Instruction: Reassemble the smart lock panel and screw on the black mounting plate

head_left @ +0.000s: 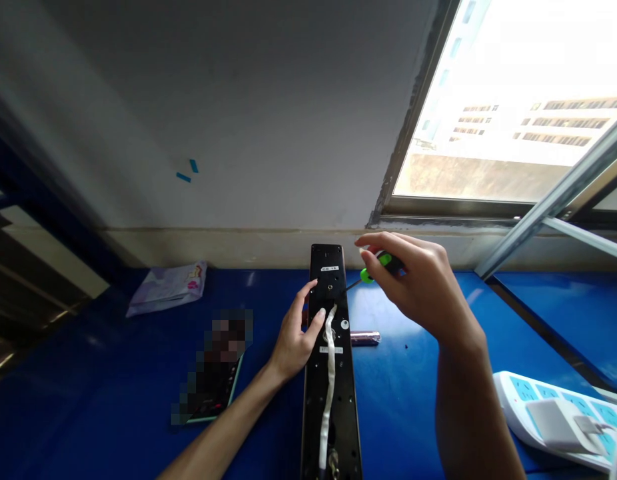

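Note:
A long black panel (332, 387) lies lengthwise on the blue table (113, 400), with a white cable (330, 373) running down its middle. My left hand (296, 337) rests on the panel's left edge, its fingers spread and touching the panel near the cable's upper end. My right hand (418, 287) is closed round a screwdriver with a green and black handle (376, 267). The thin shaft points down and left, and its tip meets the panel near a small hole at the upper end.
A white power strip (548, 413) with a plugged-in adapter lies at the lower right. A small metallic cylinder (364, 338) sits just right of the panel. A phone-like object (213, 387) and a pale plastic packet (168, 287) lie to the left. A wall and a window rise behind.

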`<state>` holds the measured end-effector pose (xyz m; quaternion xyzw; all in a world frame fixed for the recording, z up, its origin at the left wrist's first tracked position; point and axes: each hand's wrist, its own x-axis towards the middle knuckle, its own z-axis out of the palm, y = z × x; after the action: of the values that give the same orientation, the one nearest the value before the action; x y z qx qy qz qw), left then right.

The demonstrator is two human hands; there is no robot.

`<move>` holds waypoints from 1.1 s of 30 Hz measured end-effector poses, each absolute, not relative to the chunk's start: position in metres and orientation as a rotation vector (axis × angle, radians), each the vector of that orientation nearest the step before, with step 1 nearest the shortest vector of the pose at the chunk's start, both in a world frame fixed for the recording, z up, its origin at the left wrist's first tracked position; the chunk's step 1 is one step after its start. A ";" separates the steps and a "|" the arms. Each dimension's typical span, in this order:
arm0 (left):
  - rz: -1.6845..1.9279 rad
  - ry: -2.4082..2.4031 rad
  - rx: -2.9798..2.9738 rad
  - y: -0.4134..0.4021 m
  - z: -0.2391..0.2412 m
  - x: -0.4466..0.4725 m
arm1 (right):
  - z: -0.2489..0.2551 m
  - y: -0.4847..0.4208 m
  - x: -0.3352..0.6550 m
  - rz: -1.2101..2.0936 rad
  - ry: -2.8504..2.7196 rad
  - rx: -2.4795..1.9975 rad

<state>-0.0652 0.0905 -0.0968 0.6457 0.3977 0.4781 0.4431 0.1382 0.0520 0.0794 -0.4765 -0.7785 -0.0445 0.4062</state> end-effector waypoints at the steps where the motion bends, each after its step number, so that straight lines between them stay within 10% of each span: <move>1: 1.183 0.987 1.595 0.090 -0.096 -0.065 | 0.080 0.051 0.138 -0.093 -1.971 -1.194; 33: 1.157 1.012 1.601 0.092 -0.095 -0.065 | 0.082 0.053 0.141 -0.116 -1.960 -1.258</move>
<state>-0.0650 0.0920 -0.0951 0.6460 0.4085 0.4670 0.4447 0.1406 0.0526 0.0819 -0.4958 -0.7726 -0.0458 0.3939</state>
